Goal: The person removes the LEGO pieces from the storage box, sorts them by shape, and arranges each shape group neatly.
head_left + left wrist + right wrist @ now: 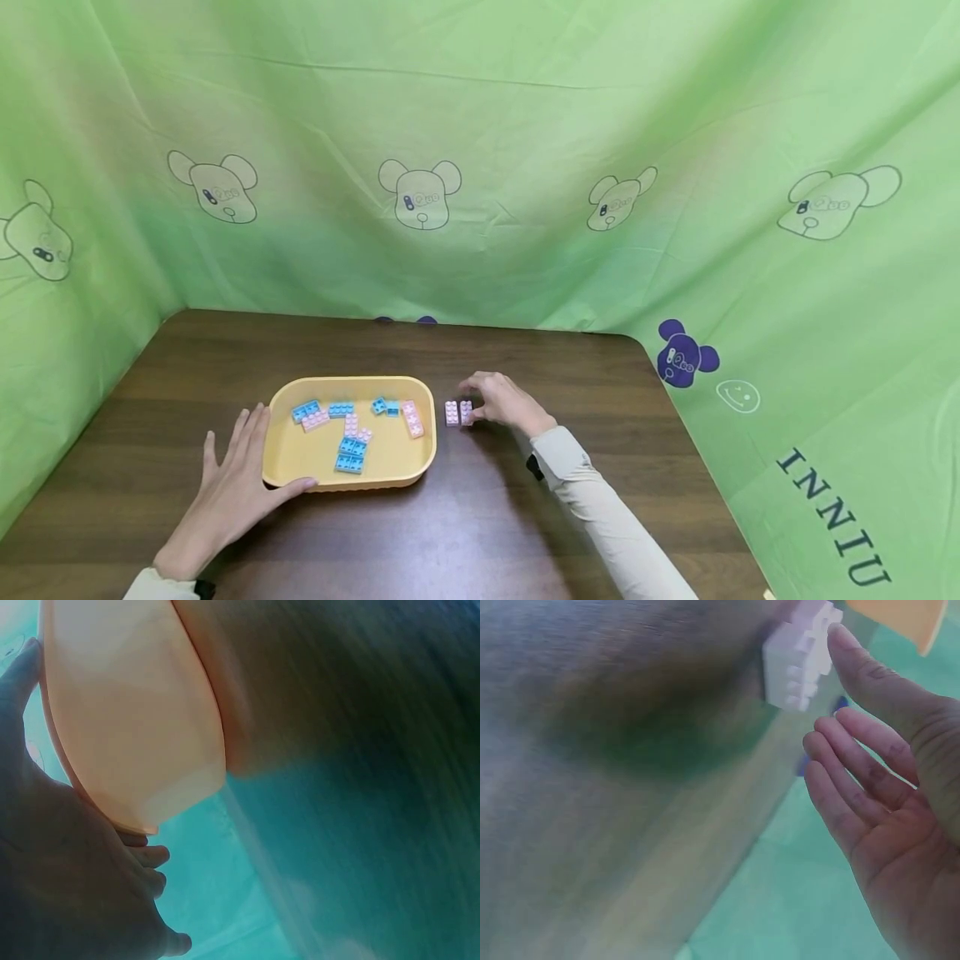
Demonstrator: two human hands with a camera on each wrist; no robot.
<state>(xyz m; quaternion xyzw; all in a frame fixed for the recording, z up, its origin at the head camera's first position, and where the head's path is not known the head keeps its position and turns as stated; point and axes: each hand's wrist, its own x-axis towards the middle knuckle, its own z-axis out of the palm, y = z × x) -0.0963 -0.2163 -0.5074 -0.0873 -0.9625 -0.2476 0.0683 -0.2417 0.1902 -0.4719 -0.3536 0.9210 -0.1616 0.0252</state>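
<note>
A yellow tray sits on the table with blue and pink toy bricks inside. My left hand is spread at its left end, thumb at the front rim and fingers by the left wall; the tray's side fills much of the left wrist view. Right of the tray, two light pink bricks stand side by side. Over the right-hand one reaches my right hand, thumb and fingers apart. In the right wrist view the thumb tip overlaps the pink bricks; whether it touches them I cannot tell.
The brown wooden table runs back to a green curtain printed with bear heads, which also hangs along both sides. Inside the tray lie a pink brick at the right and stacked-looking blue bricks near the front.
</note>
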